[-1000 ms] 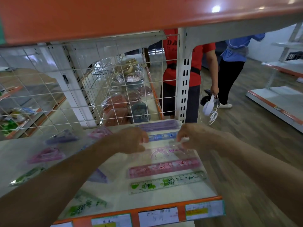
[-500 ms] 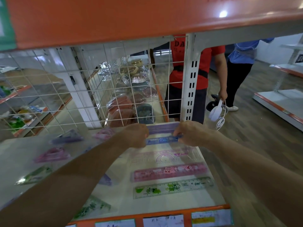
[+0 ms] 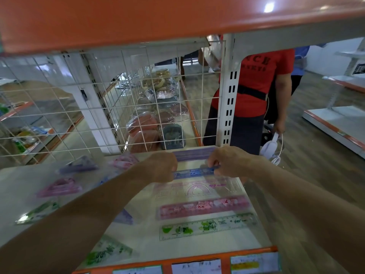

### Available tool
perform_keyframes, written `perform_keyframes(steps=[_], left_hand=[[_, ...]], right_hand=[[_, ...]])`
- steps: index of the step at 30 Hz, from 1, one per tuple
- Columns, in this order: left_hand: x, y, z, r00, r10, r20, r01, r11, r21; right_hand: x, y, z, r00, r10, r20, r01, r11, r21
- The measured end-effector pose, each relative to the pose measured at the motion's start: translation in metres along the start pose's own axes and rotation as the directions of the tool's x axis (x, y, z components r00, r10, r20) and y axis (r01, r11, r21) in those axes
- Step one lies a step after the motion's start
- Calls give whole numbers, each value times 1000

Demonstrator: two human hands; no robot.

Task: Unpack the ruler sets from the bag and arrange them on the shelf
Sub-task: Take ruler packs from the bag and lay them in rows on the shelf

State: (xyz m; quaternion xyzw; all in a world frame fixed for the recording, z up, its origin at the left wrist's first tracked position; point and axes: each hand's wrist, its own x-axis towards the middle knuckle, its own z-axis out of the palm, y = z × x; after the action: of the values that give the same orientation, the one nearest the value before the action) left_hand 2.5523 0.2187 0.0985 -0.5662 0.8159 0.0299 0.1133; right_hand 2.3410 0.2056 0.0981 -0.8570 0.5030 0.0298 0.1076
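Both my hands reach deep over the white shelf [image 3: 193, 247]. My left hand [image 3: 161, 167] and my right hand [image 3: 227, 162] pinch the two ends of a blue ruler [image 3: 194, 172] just above the shelf near the back. Behind it lies a purple ruler [image 3: 194, 154]. In front lie a clear pink stencil ruler [image 3: 197, 189], a pink ruler [image 3: 204, 207] and a green ruler [image 3: 208, 227], all parallel. Triangle and protractor pieces in purple [image 3: 78, 166], pink [image 3: 59, 188] and green [image 3: 37, 212] sit on the shelf's left part.
A wire mesh panel [image 3: 110, 107] closes the shelf's back, with a slotted white upright [image 3: 229, 103] at its right. An orange-edged shelf [image 3: 158, 18] hangs overhead. A person in a red shirt [image 3: 256, 84] stands close behind, holding a white corded item [image 3: 271, 148].
My hands have moved from the clear pink stencil ruler toward the back and taken hold of the blue ruler's ends. The camera has shifted closer.
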Motion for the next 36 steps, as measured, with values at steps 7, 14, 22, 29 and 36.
perform_keyframes(steps=[7,14,22,29,36], left_hand=[[6,-8,-4,998,-14,54,17,998,-53],[42,-14,-14,992,-111,-62,102,986,-134],[59,3,-2,987,-155,-46,147,979,-138],[59,13,-10,991,-127,34,132,960,-249],[63,13,-12,993,-109,43,117,950,-290]], right_hand=[[4,3,-5,998,5,70,-7,1000,29],[30,17,-21,986,106,-127,-101,994,50],[45,33,-11,996,90,11,-90,993,82],[31,50,-5,986,164,-17,-153,949,274],[35,48,-5,940,320,114,-321,728,606]])
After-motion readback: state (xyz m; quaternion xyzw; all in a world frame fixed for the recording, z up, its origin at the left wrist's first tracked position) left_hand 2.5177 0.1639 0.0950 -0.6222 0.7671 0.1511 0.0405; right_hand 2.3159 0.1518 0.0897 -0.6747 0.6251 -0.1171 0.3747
